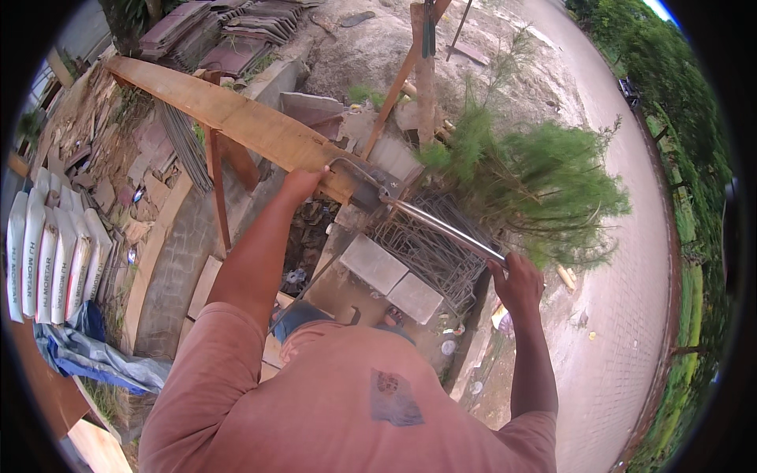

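Note:
My right hand (516, 281) is closed around the near end of a shiny metal pipe (445, 225). The pipe's far end meets a small metal plate (392, 186) at the end of a long wooden beam (229, 110). My left hand (303, 183) is closed at the beam's edge, gripping a thin bent steel rod (359, 163) that curves across the beam toward the plate. Exactly how the rod sits at the plate is too small to tell. Below the plate lies a heap of bent steel bars (441, 256), beside pale concrete blocks (376, 264).
Wooden posts (423, 79) stand beyond the beam, and a leafy green branch (528, 173) spreads right of the plate. Stacked white sacks (59, 252) and a blue-grey tarp (102, 355) are at left. Roof tiles (229, 35) are piled far left. A paved road (623, 236) runs along the right.

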`<move>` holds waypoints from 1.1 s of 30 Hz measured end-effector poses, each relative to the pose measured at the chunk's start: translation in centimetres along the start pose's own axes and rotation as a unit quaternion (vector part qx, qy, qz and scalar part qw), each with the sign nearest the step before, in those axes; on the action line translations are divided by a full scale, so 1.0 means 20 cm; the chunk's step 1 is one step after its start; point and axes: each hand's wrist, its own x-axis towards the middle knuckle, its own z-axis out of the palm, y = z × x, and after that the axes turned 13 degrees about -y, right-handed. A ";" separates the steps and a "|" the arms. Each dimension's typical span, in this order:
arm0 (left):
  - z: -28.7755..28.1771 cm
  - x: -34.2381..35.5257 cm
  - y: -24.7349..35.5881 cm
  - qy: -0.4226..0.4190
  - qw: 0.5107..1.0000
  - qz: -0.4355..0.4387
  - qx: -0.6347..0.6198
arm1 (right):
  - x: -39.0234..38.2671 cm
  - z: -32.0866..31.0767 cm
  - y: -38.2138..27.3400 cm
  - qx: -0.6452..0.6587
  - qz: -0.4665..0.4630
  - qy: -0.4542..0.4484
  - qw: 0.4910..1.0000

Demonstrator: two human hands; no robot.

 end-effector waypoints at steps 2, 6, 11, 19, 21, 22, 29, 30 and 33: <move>-0.01 0.04 -0.02 -0.006 1.000 0.002 -0.004 | 0.04 -0.01 0.02 -0.012 -0.010 0.002 1.000; -0.01 0.09 -0.05 -0.021 1.000 -0.018 0.000 | 0.13 0.02 0.11 0.012 -0.067 0.018 0.998; 0.02 0.07 -0.01 -0.018 0.999 -0.001 -0.036 | 0.31 0.12 0.30 0.005 -0.084 -0.007 0.996; 0.00 0.02 0.02 0.002 1.000 -0.004 0.004 | 0.56 0.03 0.34 0.026 -0.111 -0.057 0.992; 0.01 0.01 0.01 -0.007 1.000 -0.006 -0.008 | 0.60 -0.03 0.34 0.015 -0.107 -0.092 0.990; 0.01 0.01 0.01 -0.012 1.000 -0.007 -0.014 | 0.60 -0.05 0.34 0.010 -0.106 -0.098 0.989; 0.01 0.03 -0.01 0.023 1.000 0.018 0.012 | 0.49 -0.01 0.29 0.004 -0.089 -0.073 0.993; 0.03 0.02 0.01 0.019 1.000 0.019 0.006 | 0.44 0.02 0.29 0.012 -0.085 -0.063 0.994; 0.01 0.01 -0.01 0.006 1.000 0.010 -0.004 | 0.31 0.04 0.22 0.034 -0.042 -0.069 0.996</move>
